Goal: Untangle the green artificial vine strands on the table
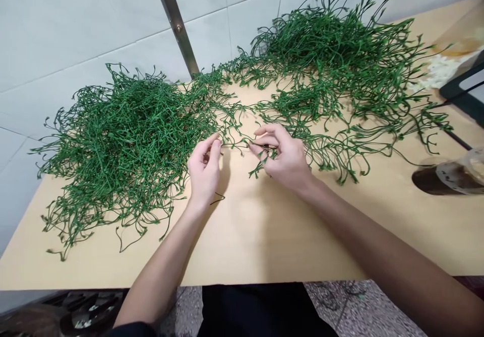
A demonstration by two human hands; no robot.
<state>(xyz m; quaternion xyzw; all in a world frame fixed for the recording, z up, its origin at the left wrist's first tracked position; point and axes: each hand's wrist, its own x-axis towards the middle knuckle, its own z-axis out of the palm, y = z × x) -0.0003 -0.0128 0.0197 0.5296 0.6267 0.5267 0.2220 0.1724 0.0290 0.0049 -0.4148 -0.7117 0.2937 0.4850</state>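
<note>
Two heaps of thin green artificial plant stems with small forked tips lie on a pale wooden table (242,246): a left heap (132,125) and a right heap (325,40). My left hand (205,168) is at the right edge of the left heap, thumb and forefinger pinched together; what sits between them is too small to make out. My right hand (285,155) has its fingers curled round a few green stems (259,164), whose tips stick out toward the left hand. Loose stems (333,150) spread just beyond the right hand.
At the right edge lies a cup of dark drink (448,178), with a dark-framed object (465,90) and some white material (434,72) behind it. A metal post (177,27) stands against the tiled wall (94,19). The table's front edge runs before my body.
</note>
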